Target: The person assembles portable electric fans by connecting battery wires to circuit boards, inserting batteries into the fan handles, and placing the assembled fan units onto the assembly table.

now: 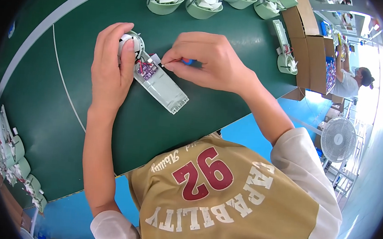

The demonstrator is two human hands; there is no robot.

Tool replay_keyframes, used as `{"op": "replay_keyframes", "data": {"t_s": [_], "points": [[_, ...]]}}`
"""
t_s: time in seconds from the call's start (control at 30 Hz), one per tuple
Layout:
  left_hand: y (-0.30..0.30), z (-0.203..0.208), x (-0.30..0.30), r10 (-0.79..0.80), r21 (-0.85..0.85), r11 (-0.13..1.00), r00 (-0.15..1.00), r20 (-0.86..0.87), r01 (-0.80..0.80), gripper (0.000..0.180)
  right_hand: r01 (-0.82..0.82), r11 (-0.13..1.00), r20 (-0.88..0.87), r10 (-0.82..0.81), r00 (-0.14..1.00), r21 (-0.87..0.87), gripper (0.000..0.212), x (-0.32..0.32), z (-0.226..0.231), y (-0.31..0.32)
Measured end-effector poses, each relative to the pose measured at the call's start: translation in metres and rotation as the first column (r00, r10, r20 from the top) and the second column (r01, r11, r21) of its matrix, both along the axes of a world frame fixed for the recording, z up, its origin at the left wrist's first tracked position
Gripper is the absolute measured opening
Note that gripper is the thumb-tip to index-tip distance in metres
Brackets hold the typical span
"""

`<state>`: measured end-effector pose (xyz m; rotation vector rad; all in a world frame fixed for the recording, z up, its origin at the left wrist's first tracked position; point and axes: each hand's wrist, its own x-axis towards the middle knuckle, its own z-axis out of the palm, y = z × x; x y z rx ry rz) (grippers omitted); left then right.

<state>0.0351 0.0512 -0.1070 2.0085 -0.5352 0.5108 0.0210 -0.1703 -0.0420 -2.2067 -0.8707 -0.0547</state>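
Note:
My left hand (111, 63) is closed round the round head of a pale green handheld fan housing (164, 89), with part of the white fan (137, 44) showing past the fingers. The housing's long handle half lies open side up, pointing toward the lower right. Near the head sits a small purple circuit board (147, 70) with red wires. Just beside the board, my right hand (209, 61) is closed in a pinch on a red and blue tool (186, 61). Fingers hide most of that tool, and its kind is unclear.
Several pale green fan housings (164, 6) with white blades stand along the far edge of the green table (219, 103). Another housing (287, 62) lies at the right, by cardboard boxes (309, 56). More parts (16, 151) line the left edge. A person (349, 79) works beyond the boxes, near a standing fan (339, 139).

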Motion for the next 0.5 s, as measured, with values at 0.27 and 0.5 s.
{"op": "replay_keyframes", "data": {"t_s": [0.27, 0.5], "points": [[-0.001, -0.002, 0.001, -0.034, -0.052, 0.998, 0.998, -0.050, 0.032, 0.025, -0.075, 0.990, 0.142, 0.091, 0.986, -0.118, 0.012, 0.006, -0.008, 0.009], [-0.003, 0.000, 0.000, -0.022, -0.040, 0.999, 0.999, -0.033, 0.021, 0.023, -0.075, 0.987, 0.254, 0.111, 0.961, -0.145, 0.015, 0.006, -0.007, 0.013]]}}
